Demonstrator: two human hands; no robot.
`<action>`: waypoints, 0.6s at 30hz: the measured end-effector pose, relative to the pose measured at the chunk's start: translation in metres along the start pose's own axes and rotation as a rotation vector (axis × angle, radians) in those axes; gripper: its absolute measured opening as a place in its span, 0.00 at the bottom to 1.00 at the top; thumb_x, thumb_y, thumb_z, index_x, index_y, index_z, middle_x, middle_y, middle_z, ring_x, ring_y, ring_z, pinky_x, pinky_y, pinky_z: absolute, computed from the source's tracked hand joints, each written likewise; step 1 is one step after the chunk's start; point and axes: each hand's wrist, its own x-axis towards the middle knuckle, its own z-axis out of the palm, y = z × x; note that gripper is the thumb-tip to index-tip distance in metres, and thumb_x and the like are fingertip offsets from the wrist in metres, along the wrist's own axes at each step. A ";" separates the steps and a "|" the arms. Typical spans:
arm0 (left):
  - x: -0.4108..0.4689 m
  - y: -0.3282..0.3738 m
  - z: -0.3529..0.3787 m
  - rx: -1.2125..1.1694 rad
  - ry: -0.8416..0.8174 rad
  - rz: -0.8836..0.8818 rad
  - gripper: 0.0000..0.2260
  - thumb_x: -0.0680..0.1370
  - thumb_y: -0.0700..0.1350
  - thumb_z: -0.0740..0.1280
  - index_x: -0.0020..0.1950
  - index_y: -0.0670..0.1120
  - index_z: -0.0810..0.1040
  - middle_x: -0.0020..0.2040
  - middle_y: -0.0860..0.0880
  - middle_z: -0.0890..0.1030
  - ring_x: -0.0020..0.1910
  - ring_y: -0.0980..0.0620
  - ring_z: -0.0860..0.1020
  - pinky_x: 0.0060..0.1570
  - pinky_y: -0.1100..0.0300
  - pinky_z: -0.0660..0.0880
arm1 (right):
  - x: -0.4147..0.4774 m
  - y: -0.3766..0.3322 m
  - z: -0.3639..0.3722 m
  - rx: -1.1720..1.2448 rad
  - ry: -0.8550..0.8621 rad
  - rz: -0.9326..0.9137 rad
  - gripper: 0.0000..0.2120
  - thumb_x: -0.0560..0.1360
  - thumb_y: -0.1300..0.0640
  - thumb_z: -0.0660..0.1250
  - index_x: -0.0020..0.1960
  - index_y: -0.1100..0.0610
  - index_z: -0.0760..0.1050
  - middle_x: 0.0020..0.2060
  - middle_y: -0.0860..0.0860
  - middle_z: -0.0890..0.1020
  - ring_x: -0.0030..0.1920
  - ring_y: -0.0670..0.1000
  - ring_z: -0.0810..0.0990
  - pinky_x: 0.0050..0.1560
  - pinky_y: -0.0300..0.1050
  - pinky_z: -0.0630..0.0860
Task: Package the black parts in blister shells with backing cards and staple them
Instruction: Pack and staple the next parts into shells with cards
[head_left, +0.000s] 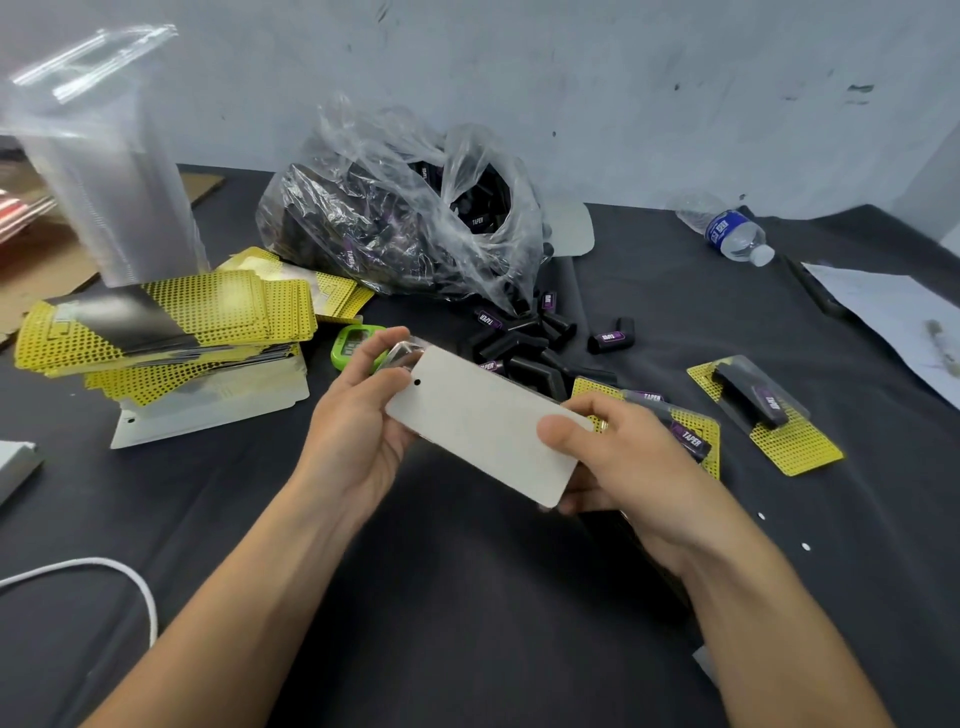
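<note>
Your left hand (363, 415) has its fingers curled round the ten o'clock end of the backing card (483, 421), and your right hand (623, 462) pinches the four o'clock end, thumb flat on top. Both hands hold it up off the bench (467, 597), grey back facing you, a small hole near the left end. A sliver of clear blister shell (400, 353) peeks past the card's top edge by your left fingers; whether a part sits inside it, you can't tell from here. Just beyond the card at twelve o'clock, loose black parts (530, 343) lie scattered in front of the crumpled plastic bag (405, 218), which is full of more. At three o'clock sits a filled pack (685, 431), half hidden just beside your right hand, and a second pack (763, 410) lies further out, a black part under its shell on a yellow dotted card. At nine o'clock is the fanned stack of yellow cards (171, 322), with a green gadget (353, 345) between it and your left hand. The tall column of clear shells (104, 182) stands at ten. A water bottle (732, 234) lies on its side at two, a white sheet (883, 322) is at the right edge, and a white cable (104, 571) at eight.
</note>
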 end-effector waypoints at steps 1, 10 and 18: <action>0.000 -0.001 0.000 0.001 0.003 0.011 0.18 0.82 0.31 0.60 0.58 0.49 0.83 0.50 0.45 0.86 0.45 0.49 0.84 0.41 0.54 0.83 | -0.002 0.000 0.000 0.032 -0.062 -0.006 0.07 0.78 0.54 0.71 0.53 0.58 0.79 0.41 0.56 0.87 0.35 0.58 0.86 0.31 0.49 0.80; -0.002 -0.008 0.001 0.390 0.105 0.234 0.16 0.81 0.33 0.65 0.56 0.51 0.86 0.53 0.55 0.88 0.58 0.60 0.84 0.54 0.67 0.79 | 0.004 0.009 0.014 0.035 0.189 -0.140 0.04 0.75 0.60 0.72 0.41 0.57 0.82 0.35 0.60 0.84 0.26 0.52 0.78 0.23 0.41 0.71; -0.005 -0.007 -0.007 0.827 0.202 0.316 0.12 0.75 0.41 0.76 0.51 0.58 0.87 0.43 0.64 0.86 0.46 0.67 0.84 0.50 0.68 0.79 | 0.007 0.011 0.014 -0.014 0.325 -0.175 0.12 0.63 0.50 0.72 0.45 0.53 0.83 0.37 0.53 0.87 0.43 0.61 0.86 0.42 0.63 0.83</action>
